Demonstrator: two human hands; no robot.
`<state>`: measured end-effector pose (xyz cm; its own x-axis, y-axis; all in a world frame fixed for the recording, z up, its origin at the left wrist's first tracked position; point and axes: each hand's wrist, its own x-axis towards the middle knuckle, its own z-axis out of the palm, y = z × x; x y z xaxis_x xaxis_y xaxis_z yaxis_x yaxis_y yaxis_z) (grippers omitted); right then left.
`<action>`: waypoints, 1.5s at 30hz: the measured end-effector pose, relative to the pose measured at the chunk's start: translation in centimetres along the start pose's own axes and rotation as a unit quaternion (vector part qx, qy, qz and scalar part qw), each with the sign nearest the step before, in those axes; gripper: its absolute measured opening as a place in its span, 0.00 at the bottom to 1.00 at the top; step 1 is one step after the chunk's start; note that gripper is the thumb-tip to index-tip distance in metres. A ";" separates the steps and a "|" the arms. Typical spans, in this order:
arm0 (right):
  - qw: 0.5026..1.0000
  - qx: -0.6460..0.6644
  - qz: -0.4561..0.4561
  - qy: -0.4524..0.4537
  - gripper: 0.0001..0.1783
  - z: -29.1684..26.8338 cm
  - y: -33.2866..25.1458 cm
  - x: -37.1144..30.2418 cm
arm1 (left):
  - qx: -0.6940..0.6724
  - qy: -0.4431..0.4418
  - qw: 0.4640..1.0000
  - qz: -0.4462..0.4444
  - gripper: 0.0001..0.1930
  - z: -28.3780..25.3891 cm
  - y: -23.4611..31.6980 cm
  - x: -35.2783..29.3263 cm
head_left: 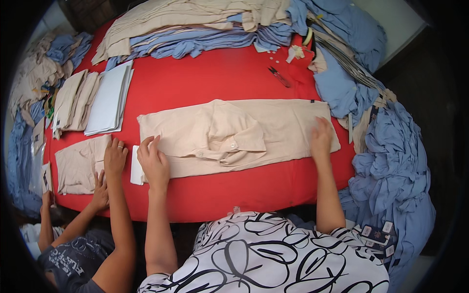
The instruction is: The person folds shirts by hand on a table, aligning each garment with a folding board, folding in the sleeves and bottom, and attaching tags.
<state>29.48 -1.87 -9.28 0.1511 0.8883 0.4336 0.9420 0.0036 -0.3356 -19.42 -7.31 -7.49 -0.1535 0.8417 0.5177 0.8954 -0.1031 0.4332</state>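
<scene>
A beige buttoned shirt (288, 119) lies folded into a long strip in front of me, its collar and buttons at the middle. My left hand (154, 163) is over the strip's left end, fingers bent and apart. Beneath that end a white board (137, 168) sticks out. At the opposite end, my right hand (321, 139) is on or just above the cloth with its fingers spread, slightly blurred. I see nothing held in either hand.
On my left, a co-worker's hands (113, 158) press a smaller folded beige garment (80, 163). Beyond it stand folded beige garments (73, 102) and white boards (110, 100). Thread snips (279, 76) lie on the red table cover (195, 78). Blue garments (391, 171) are heaped at right.
</scene>
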 end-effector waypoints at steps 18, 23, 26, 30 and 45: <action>0.959 0.250 0.089 -0.104 0.19 -6.4 -8.9 3.4 | -0.114 -0.137 0.984 -0.014 0.28 4.3 8.0 0.4; 0.858 0.361 -0.042 -0.364 0.22 -2.1 -17.3 -1.4 | -0.097 -0.194 0.970 0.108 0.25 4.9 13.1 1.3; 0.847 0.408 0.022 -0.340 0.21 -0.5 -15.9 -2.1 | -0.045 -0.183 0.973 0.136 0.24 6.4 11.8 0.2; 0.984 0.152 0.004 -0.096 0.20 -0.3 -10.5 -0.4 | -0.084 -0.139 0.982 0.101 0.24 5.6 12.6 0.0; 0.663 0.631 -0.004 -0.403 0.14 -4.7 -16.9 1.4 | -0.492 -0.150 0.806 -0.293 0.18 3.5 14.0 4.0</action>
<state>15.18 -2.83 0.88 -0.5404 0.8411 0.0232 -0.1356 -0.0598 -0.9890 -6.01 -3.57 -1.94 -0.1889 0.9738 -0.1264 -0.0813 0.1128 0.9903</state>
